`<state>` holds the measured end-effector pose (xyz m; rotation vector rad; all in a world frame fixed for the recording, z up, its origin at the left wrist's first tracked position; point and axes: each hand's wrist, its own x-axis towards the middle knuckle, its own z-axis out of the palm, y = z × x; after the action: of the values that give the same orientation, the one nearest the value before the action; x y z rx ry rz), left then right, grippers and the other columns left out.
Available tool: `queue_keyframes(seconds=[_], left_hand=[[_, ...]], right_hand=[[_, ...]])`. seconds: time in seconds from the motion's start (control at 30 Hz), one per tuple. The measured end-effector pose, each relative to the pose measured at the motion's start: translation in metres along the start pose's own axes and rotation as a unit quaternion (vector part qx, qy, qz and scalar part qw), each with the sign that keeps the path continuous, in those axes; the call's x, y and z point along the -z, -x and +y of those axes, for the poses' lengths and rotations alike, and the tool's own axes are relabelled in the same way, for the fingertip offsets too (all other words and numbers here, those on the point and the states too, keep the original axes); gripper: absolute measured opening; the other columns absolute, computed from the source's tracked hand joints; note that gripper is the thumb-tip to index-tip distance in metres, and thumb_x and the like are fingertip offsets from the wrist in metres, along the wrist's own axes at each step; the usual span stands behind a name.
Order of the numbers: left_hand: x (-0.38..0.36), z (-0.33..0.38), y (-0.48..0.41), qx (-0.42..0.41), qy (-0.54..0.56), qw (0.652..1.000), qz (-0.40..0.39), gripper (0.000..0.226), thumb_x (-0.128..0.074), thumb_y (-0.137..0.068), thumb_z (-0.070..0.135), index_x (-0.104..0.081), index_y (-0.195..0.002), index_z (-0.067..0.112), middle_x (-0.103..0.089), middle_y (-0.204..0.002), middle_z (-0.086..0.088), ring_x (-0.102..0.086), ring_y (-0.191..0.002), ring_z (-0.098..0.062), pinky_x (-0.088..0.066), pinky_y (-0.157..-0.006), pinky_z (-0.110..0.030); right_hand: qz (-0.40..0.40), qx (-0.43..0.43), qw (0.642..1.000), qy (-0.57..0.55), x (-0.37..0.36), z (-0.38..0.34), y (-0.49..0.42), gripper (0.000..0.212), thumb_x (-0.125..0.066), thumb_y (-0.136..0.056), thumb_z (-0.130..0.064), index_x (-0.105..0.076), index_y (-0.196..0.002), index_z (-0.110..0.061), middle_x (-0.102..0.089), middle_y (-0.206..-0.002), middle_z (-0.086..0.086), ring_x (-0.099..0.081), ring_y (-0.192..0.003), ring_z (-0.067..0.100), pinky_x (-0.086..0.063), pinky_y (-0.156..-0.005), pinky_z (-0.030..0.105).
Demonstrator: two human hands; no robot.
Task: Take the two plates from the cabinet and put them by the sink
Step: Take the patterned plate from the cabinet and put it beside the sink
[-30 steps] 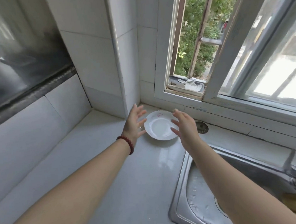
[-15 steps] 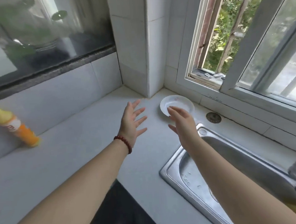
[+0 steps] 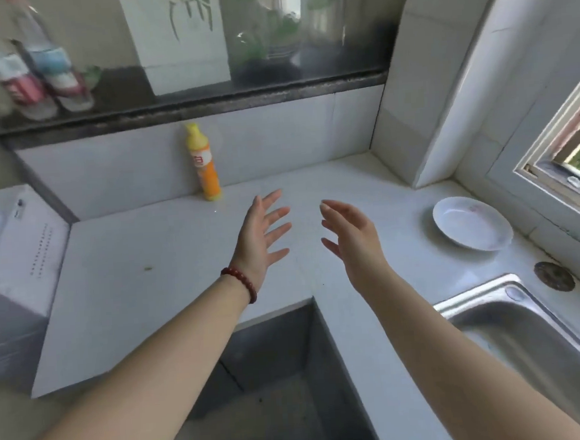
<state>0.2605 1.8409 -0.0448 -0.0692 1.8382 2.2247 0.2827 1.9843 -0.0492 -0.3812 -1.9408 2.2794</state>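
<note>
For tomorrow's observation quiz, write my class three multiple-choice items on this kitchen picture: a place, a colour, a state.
1. The plate lies: A on the counter near the sink; B inside the sink; C in a hand.
2. The bottle is: A blue; B green; C yellow and orange.
3. The left hand and right hand are: A gripping the plate; B open, holding nothing; C gripping the bottle.
Answers: 1 A, it sits on bare counter by the sink corner; 2 C, yellow top, orange body; 3 B, both spread above the counter.
</note>
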Motion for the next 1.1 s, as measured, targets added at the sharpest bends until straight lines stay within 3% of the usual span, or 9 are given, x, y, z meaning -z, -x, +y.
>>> queue_keyframes(seconds=[0.37,0.53,0.73,0.93,1.1], left_hand=[[0.173,0.022,0.055,-0.033,0.032,0.986,0.159,0.051,-0.020,-0.089,0.062,-0.051,-0.124,0.042,-0.050,-0.136,0.004,-0.048,-0.121,-0.018,-0.034,-0.102,-0.055],[0.271,0.035,0.097,-0.060,0.053,0.966,0.245,0.043,-0.022,-0.088,0.062,-0.057,-0.111,0.050,-0.055,-0.130,0.010,-0.051,-0.116,-0.013,-0.036,-0.101,-0.052],[0.370,0.041,0.147,-0.087,0.102,0.928,0.349,0.041,-0.024,-0.093,0.054,-0.056,-0.115,0.040,-0.055,-0.129,0.002,-0.051,-0.117,-0.018,-0.038,-0.095,-0.047],[0.442,0.033,0.193,-0.099,0.141,0.882,0.438,0.041,-0.024,-0.093,0.054,-0.056,-0.115,0.039,-0.055,-0.128,0.003,-0.052,-0.116,-0.016,-0.040,-0.092,-0.045],[0.486,0.026,0.217,-0.105,0.159,0.836,0.515,0.046,-0.024,-0.092,0.056,-0.053,-0.122,0.037,-0.054,-0.131,0.003,-0.052,-0.116,-0.015,-0.041,-0.089,-0.042]], right_hand=[[-0.173,-0.043,0.983,0.049,-0.183,0.026,0.028,0.022,-0.061,-0.087,-0.035,-0.062,-0.105,-0.024,-0.063,-0.110,-0.007,-0.058,-0.107,0.012,-0.049,-0.092,0.033],[-0.271,-0.058,0.959,0.052,-0.287,0.044,0.062,0.023,-0.063,-0.085,-0.035,-0.064,-0.104,-0.023,-0.064,-0.110,-0.006,-0.060,-0.106,0.011,-0.050,-0.090,0.033],[-0.363,-0.075,0.927,0.057,-0.393,0.069,0.103,0.017,-0.063,-0.085,-0.032,-0.066,-0.098,-0.022,-0.067,-0.104,-0.006,-0.062,-0.099,0.009,-0.050,-0.087,0.032],[-0.457,-0.105,0.879,0.086,-0.476,0.095,0.136,0.021,-0.063,-0.084,-0.034,-0.065,-0.101,-0.022,-0.065,-0.112,0.001,-0.060,-0.106,0.015,-0.049,-0.091,0.037],[-0.534,-0.116,0.830,0.115,-0.536,0.116,0.150,0.018,-0.062,-0.085,-0.033,-0.064,-0.100,-0.023,-0.065,-0.109,-0.003,-0.061,-0.105,0.012,-0.050,-0.087,0.033]])
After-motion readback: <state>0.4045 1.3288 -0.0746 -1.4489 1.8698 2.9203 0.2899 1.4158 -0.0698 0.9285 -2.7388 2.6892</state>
